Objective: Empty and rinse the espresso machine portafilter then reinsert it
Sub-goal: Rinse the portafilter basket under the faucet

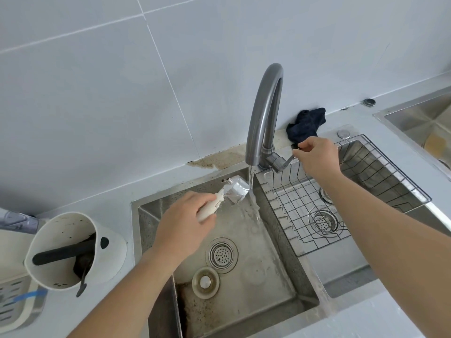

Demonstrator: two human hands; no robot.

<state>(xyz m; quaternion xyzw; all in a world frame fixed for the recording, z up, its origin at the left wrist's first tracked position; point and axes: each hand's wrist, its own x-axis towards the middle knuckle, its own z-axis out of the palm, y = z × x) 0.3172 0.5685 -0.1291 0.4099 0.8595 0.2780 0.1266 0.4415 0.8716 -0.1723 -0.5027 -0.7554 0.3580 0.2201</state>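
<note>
Head-camera view: at frame centre, the shiny metal portafilter with cream handle [225,195] is tilted under the running water stream [252,191], presumably so grounds are flushed into the left steel sink basin [256,276]. Its handle is gripped by the closed left hand [185,225]. The grey tap lever [286,160] is pinched by the right hand [317,156], fingers curled.

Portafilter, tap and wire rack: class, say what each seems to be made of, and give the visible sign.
Portafilter: shiny metal head, likely steel, since it glints under the water; the handle in the left hand is matte cream, probably plastic.
Tap: brushed grey metal with a dull, even sheen.
Wire rack: thin metal wire, bright and silvery, perhaps plated or stainless steel.
</note>
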